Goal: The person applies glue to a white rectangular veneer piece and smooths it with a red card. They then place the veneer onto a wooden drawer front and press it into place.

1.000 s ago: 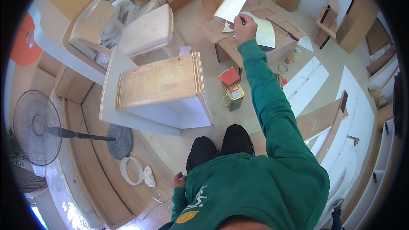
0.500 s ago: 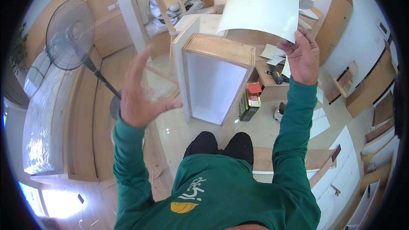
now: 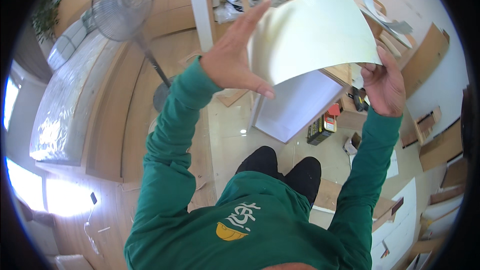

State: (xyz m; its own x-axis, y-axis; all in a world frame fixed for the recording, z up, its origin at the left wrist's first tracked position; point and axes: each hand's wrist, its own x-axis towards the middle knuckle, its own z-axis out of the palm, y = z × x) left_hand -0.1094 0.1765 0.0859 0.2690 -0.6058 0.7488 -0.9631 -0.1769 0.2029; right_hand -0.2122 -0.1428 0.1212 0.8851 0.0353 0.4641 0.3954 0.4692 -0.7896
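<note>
A thin, pale, curved sheet (image 3: 315,35) hangs in front of me, bowed upward in the middle. Its lower right corner is pinched between thumb and fingers of my right hand (image 3: 386,86). My left hand (image 3: 232,55) is open at the sheet's left edge, thumb and fingers spread wide. Whether its palm touches the edge, I cannot tell. Below the sheet stands a wooden box (image 3: 297,107) with a white inside, its upper part hidden by the sheet.
A yellow-and-black tin (image 3: 320,131) stands right of the box, near a power drill (image 3: 358,99). On the left are a standing fan (image 3: 125,7) and a plastic-wrapped bench (image 3: 70,115). Boards (image 3: 395,220) lie on the floor at the right.
My left hand has moved right and up to the sheet's left edge. The sheet has come nearer, now covering the top of the box. My view has swung left.
</note>
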